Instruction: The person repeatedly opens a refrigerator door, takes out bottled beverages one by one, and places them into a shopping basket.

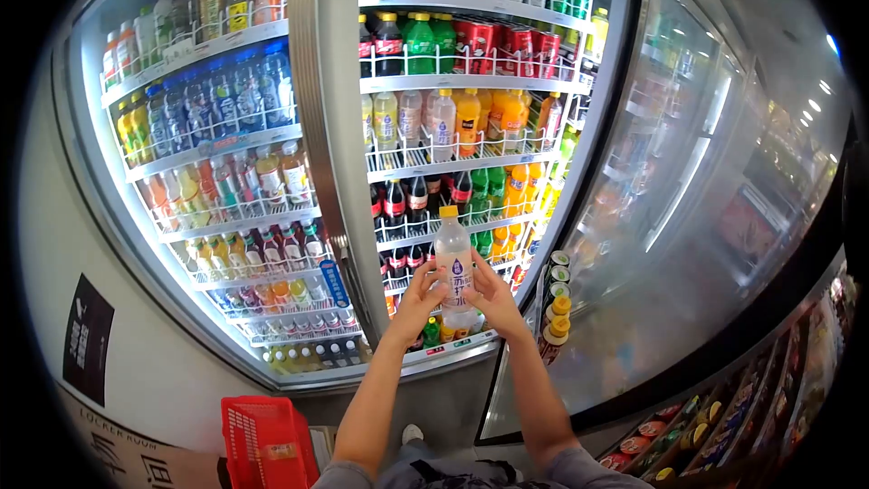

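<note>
Yellow cap (448, 212) upward, holding bottle (455, 258) between fingers of left hand (421, 301) and right hand (491, 295); presumably at label-inspection step; for next move, grip both sides evenly.

plastic bottle (453, 249) with a yellow cap (448, 212) on, pale and kinda cloudy looking, label (449, 282) has a purple drop (457, 267) plus some writing facing the camera, pretty much upright, held up between the left hand (422, 297) and right hand (491, 294)

Pale wall (163, 344) (grey floor (453, 398) below)
</note>
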Motion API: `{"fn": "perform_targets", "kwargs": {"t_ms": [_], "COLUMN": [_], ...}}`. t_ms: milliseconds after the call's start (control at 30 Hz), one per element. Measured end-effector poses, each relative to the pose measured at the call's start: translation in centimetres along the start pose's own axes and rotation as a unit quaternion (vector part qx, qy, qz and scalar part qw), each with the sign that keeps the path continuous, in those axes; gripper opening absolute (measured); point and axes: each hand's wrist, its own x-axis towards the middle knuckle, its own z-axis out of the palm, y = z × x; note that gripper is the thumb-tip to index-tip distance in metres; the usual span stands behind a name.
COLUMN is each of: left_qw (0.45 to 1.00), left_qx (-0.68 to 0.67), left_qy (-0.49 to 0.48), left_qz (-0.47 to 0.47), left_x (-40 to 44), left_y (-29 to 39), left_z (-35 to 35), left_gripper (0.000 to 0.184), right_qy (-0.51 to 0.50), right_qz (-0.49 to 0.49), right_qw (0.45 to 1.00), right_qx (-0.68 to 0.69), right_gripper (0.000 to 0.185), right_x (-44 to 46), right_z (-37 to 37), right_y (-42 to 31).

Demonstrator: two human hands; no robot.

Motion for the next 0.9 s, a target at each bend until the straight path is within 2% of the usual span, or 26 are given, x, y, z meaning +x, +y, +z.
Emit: {"fn": "perform_targets", "kwargs": {"t_ms": [200,333,433,533,567,700,900], "left_qw": [0.986,0.974,0.963,0.953,0.95,0.93,0.915], "left_qx": [0.004,0.031,0.048,0.041,0.039,0.03,0.004], "left_qy": [0.154,0.198,0.246,0.281,0.295,0.362,0.397], "left_qz": [0.06,0.103,0.098,0.104,0.094,0.063,0.072], "left_x": [-7.4,-13.5,-17.2,-20.4,-21.5,-25.8,-31.4], "left_y": [1.7,4.1,4.9,5.0,5.3,5.1,4.2], "left_z": [-3.3,-6.1,-8.4,-11.0,-11.7,-15.3,-20.8], "left_gripper": [0.061,0.063,0.061,0.06,0.06,0.061,0.064], "right_qy": [-0.117,-0.186,-0.22,-0.254,-0.263,-0.327,-0.389], "right_qz": [0.009,0.034,0.042,0.052,0.082,0.088,0.126], "right_qw": [0.993,0.979,0.971,0.959,0.952,0.938,0.908], "right_qx": [0.031,0.075,0.089,0.118,0.132,0.077,0.09], "right_gripper": [0.078,0.079,0.082,0.081,0.081,0.08,0.079], "right_x": [1.5,1.2,0.7,0.6,0.5,0.4,0.3], "right_z": [6.3,12.2,16.3,19.7,20.9,25.6,32.5], "right_y": [2.0,3.6,4.1,7.7,8.6,11.3,15.3]}}
